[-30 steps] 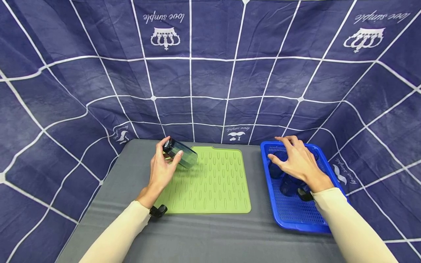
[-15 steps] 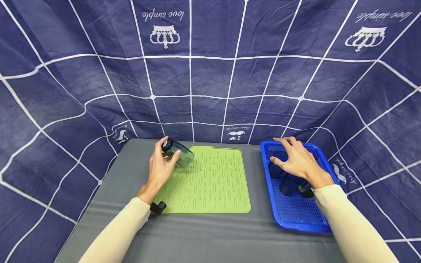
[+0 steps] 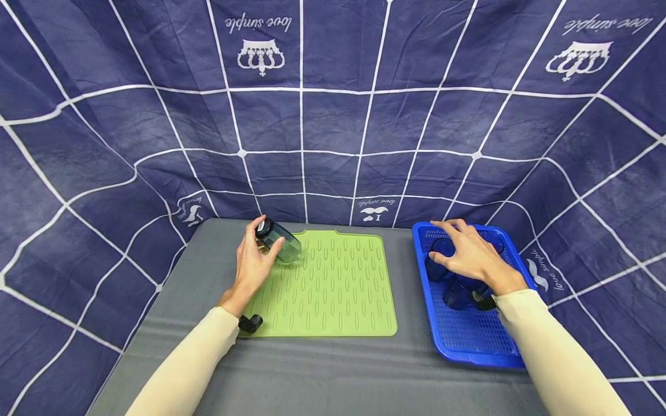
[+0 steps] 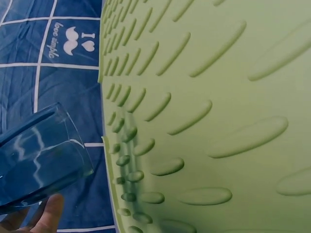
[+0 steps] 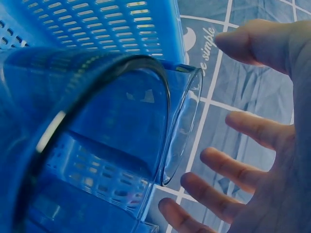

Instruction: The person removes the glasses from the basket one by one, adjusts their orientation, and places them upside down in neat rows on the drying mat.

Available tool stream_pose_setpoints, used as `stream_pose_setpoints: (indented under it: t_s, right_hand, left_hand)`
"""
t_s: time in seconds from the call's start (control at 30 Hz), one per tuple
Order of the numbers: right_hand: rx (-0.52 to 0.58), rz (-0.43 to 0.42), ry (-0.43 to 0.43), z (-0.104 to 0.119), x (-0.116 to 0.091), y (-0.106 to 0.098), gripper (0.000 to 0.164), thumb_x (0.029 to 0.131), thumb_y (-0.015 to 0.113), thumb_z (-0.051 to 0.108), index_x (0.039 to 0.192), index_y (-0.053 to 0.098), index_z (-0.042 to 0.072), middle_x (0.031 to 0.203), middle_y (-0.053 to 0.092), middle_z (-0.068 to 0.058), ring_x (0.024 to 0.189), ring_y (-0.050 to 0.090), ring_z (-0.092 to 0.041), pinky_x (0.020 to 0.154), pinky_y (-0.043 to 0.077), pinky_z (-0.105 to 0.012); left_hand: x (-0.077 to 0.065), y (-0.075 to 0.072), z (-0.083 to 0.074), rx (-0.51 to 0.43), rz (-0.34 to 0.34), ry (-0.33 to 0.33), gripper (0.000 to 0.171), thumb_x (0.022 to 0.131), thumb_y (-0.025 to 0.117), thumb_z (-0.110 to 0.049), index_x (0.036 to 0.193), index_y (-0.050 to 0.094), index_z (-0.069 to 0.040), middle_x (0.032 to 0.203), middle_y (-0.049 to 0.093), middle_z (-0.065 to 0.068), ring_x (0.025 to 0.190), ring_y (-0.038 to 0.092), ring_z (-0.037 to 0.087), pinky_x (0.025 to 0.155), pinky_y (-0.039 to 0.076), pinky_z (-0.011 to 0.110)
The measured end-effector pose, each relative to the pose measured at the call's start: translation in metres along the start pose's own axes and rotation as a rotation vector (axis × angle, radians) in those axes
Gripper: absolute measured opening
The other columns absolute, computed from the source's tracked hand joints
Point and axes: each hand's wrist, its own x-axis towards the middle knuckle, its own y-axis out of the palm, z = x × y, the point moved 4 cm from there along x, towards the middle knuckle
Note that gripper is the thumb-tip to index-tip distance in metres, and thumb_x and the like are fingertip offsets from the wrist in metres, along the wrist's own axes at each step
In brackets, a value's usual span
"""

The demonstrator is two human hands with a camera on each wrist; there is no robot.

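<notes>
My left hand [image 3: 252, 263] holds a clear, bluish drinking glass [image 3: 288, 248] between thumb and fingers. The glass is tilted, its dark end up toward the hand, over the far left corner of a green ridged mat [image 3: 338, 289]. In the left wrist view the glass [image 4: 43, 155] appears above the mat, a fingertip against its side. Over a blue basket [image 3: 433, 326], my right hand [image 3: 470, 254] hovers with fingers spread, holding nothing. Several glasses stand inside, among them a glass [image 3: 438, 268] below the thumb. In the right wrist view, glass rims [image 5: 167, 97] lie apart from the fingers.
Mat and basket sit side by side on a grey-covered table [image 3: 333, 375], with a strip of grey between them. Blue cloth [image 3: 333, 127] with white lines hangs behind and at both sides. The basket's perforated wall [image 5: 112, 29] rises beyond the glasses.
The glass in my left hand has turned a little and drawn slightly left, its lower end nearer the mat's left side. The right hand stays over the basket, almost still.
</notes>
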Motion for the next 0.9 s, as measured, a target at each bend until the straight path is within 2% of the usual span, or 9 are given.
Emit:
stream_pose_setpoints:
  t_s: [0.2, 0.5, 0.9]
  right_hand:
    - [-0.006, 0.024, -0.002, -0.001, 0.001, 0.001, 0.087, 0.101, 0.086, 0.051, 0.177, 0.049, 0.027, 0.172, 0.050, -0.026, 0.151, 0.055, -0.063, 0.096, 0.057, -0.092]
    - [-0.016, 0.080, 0.000, -0.004, 0.003, 0.008, 0.090, 0.101, 0.087, 0.049, 0.178, 0.048, 0.025, 0.171, 0.049, -0.030, 0.151, 0.055, -0.065, 0.095, 0.056, -0.094]
    - [-0.012, 0.088, -0.012, -0.008, 0.003, 0.013, 0.091, 0.099, 0.089, 0.048, 0.177, 0.050, 0.022, 0.171, 0.050, -0.031, 0.151, 0.056, -0.065, 0.100, 0.055, -0.093]
  left_hand:
    - [0.001, 0.002, 0.006, 0.009, 0.003, 0.010, 0.076, 0.106, 0.089, -0.026, 0.171, 0.052, -0.017, 0.153, 0.070, 0.027, 0.115, 0.081, 0.044, 0.098, 0.071, 0.060]
    - [0.002, 0.004, 0.013, 0.020, 0.028, -0.001, 0.077, 0.104, 0.090, -0.023, 0.171, 0.052, -0.016, 0.157, 0.067, 0.027, 0.129, 0.075, 0.047, 0.104, 0.069, 0.062]
    - [0.003, 0.008, 0.020, 0.082, 0.049, 0.005, 0.077, 0.104, 0.090, -0.023, 0.171, 0.053, -0.018, 0.152, 0.067, 0.028, 0.128, 0.070, 0.047, 0.103, 0.063, 0.059]
